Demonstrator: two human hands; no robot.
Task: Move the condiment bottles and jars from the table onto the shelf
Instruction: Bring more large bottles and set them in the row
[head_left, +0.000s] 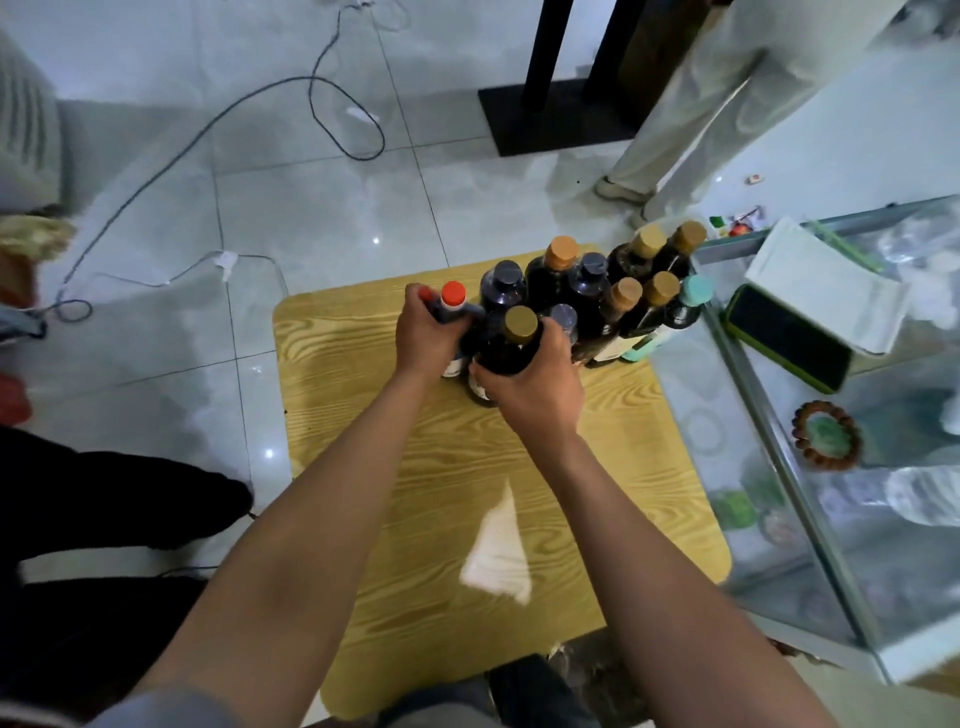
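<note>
Several dark condiment bottles stand clustered at the far side of a small wooden table. My left hand grips a dark bottle with a red cap at the cluster's left edge. My right hand grips a dark bottle with a gold cap at the front of the cluster. Behind them stand bottles with an orange cap, tan caps and a teal cap. The lower parts of the two held bottles are hidden by my hands.
A glass shelf adjoins the table on the right, carrying a phone in a green case, a white box and a bead bracelet. A person's legs stand beyond. Cables trail over the tiled floor.
</note>
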